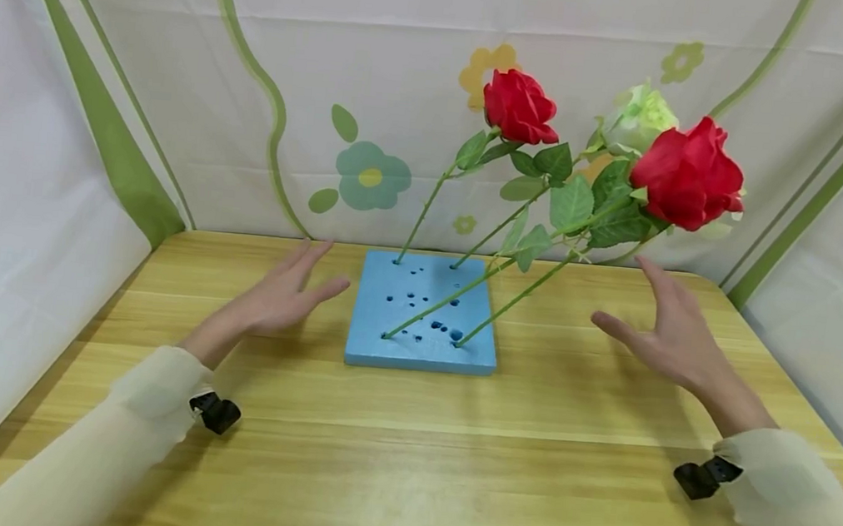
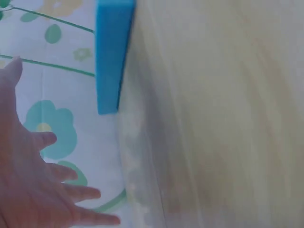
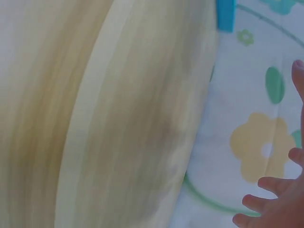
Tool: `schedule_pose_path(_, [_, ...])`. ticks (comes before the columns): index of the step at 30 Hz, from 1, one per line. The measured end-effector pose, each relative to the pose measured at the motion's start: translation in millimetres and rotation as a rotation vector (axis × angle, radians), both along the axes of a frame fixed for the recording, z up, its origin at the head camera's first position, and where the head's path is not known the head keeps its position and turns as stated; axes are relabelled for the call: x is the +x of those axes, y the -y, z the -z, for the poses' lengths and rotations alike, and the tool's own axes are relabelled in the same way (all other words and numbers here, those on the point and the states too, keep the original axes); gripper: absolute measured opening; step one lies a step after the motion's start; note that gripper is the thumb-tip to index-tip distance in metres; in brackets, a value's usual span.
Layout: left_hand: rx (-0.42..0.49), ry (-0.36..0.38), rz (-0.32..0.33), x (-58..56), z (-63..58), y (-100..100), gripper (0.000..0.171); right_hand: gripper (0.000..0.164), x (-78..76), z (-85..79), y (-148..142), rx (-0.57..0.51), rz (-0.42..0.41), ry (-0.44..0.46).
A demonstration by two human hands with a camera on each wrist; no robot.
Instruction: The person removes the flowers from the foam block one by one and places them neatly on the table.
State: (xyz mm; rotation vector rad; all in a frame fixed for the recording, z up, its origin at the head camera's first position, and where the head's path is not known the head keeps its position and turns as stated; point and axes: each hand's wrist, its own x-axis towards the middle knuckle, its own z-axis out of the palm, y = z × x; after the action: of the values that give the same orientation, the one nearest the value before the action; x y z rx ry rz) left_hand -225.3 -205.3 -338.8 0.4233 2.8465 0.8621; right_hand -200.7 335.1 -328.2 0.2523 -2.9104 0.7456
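Observation:
A square blue foam block (image 1: 375, 317) with several holes lies on the table. Several green artificial rose stems stand in it, all leaning right. A red rose (image 1: 519, 107) tops the back left stem. Farther right, a larger red rose (image 1: 688, 174) partly covers a pale green-white rose (image 1: 645, 115). My left hand (image 1: 283, 293) is held left of the block, fingers spread and holding nothing. On the other side, well apart from the block, my right hand (image 1: 674, 335) has its thumb and fingers spread, also holding nothing. Both wrist views show the fingers extended.
The wooden table (image 1: 403, 479) reaches back to a white curtain (image 1: 145, 63) with printed flowers and green lines. White cloth also hangs along both sides. Small black cameras sit at the left cuff (image 1: 214, 412) and the right cuff (image 1: 707, 477).

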Motion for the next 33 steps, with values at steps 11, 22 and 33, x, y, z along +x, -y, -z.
schedule_pose_path(11, [0.649, 0.336, -0.007, 5.7, 6.1, -21, 0.085, 0.101, 15.2, -3.8, 67, -0.348, -0.094, -0.019])
schedule_pose_path(22, [0.842, 0.446, -0.095, 13.3, 17.3, -51, 0.086, 0.066, 23.0, -10.6, 118, -0.729, -0.133, 0.126])
schedule_pose_path(33, [0.67, 0.449, -0.132, 18.4, 24.0, -59, 0.108, 0.027, 26.4, -13.2, 151, -1.028, -0.084, 0.015])
